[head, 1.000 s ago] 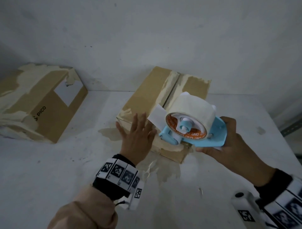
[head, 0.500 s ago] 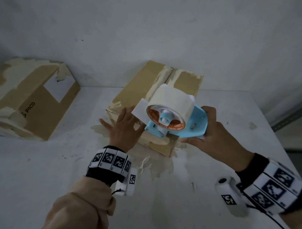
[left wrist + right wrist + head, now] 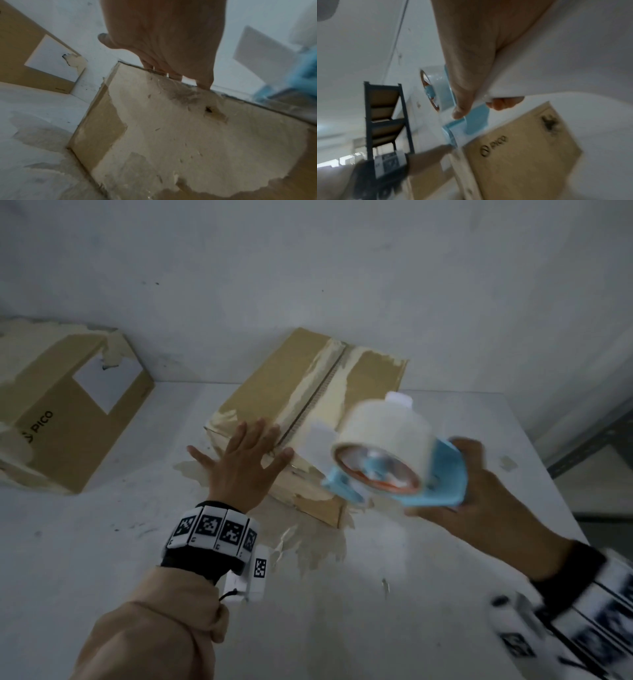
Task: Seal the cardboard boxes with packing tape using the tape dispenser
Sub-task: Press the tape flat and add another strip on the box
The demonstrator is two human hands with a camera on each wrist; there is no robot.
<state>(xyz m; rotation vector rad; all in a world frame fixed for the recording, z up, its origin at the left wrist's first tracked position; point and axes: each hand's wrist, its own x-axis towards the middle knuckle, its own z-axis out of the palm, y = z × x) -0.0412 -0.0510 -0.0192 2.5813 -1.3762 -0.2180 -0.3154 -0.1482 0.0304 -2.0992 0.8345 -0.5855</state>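
Observation:
A worn cardboard box lies in the middle of the white table, its top seam running away from me. My left hand lies flat with spread fingers on the box's near top edge. My right hand grips the handle of a blue tape dispenser with a large white tape roll, held in the air above the box's near right corner. A loose tape flap sticks out toward the seam. In the right wrist view the dispenser shows under my fingers.
A second cardboard box marked PICO, with a white label, lies at the left against the wall. Torn tape residue stains the table in front of the middle box. A dark shelf rack stands off the right side.
My right hand has swung the dispenser to the right, off the seam toward the box's right corner. My left hand stayed flat on the near edge.

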